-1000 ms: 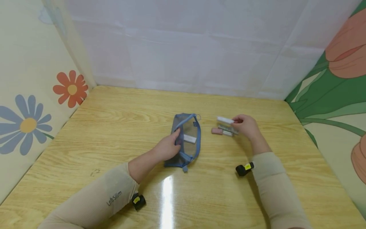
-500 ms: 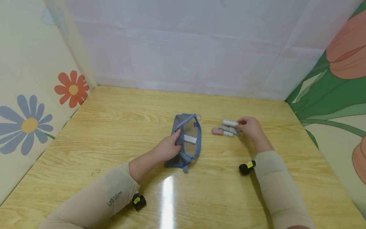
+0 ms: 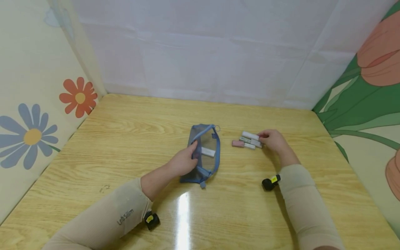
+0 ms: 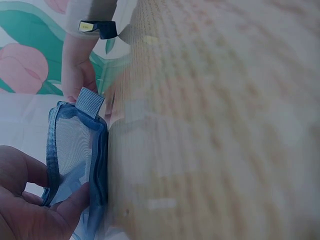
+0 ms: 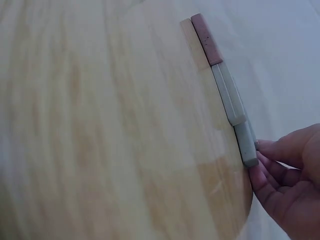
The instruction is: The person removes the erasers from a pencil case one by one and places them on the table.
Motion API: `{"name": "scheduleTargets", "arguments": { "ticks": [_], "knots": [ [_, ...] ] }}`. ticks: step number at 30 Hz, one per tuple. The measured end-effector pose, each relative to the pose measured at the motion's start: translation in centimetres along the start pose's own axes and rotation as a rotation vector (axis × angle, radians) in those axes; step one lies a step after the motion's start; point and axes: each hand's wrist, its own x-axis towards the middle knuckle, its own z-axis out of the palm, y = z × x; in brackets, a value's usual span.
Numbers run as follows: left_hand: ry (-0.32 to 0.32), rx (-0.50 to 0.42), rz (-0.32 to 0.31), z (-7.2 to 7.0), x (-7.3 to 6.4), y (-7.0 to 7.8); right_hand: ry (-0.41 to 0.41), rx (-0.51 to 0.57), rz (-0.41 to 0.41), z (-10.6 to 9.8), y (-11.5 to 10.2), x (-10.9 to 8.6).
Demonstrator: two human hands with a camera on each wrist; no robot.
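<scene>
My left hand (image 3: 184, 160) grips the near left side of a blue mesh zip pouch (image 3: 191, 173), its thumb over the edge of the unzipped mouth. Inside the pouch a small white stick (image 3: 208, 152) shows. In the left wrist view the fingers and thumb hold the pouch (image 4: 75, 135) by its edges. To the right, my right hand (image 3: 273, 139) pinches the right end of a white cosmetic tube (image 3: 250, 135). That tube lies alongside a grey-green tube (image 3: 245, 140) and a pink-capped clear tube (image 3: 238, 143). The right wrist view shows the fingertips right at the row's end, with the white tube hidden.
The wood-grain table (image 3: 140, 125) runs back to a white sheet (image 3: 200, 62). Flower-printed panels (image 3: 31, 139) stand at both sides. A black wrist camera (image 3: 270, 182) juts from the right sleeve, and another (image 3: 151, 220) from the left.
The right hand has lowered the white tube from above the other tubes to behind them and moved slightly right and nearer. The left hand and the pouch have stayed in place.
</scene>
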Motion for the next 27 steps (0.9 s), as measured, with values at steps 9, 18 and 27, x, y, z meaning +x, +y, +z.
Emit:
{"name": "scheduleTargets", "arguments": {
  "ticks": [9,18,27],
  "knots": [
    [0.007,0.005,0.008,-0.1,-0.2,0.1,0.011,0.011,-0.015,0.0,0.3,0.0],
    [0.012,-0.001,0.006,0.0,-0.2,0.3,0.051,0.093,-0.014,-0.7,-0.1,-0.2],
    [0.004,-0.008,0.011,0.0,-0.1,0.1,0.040,0.053,-0.087,0.1,-3.1,-0.4]
  ]
}}
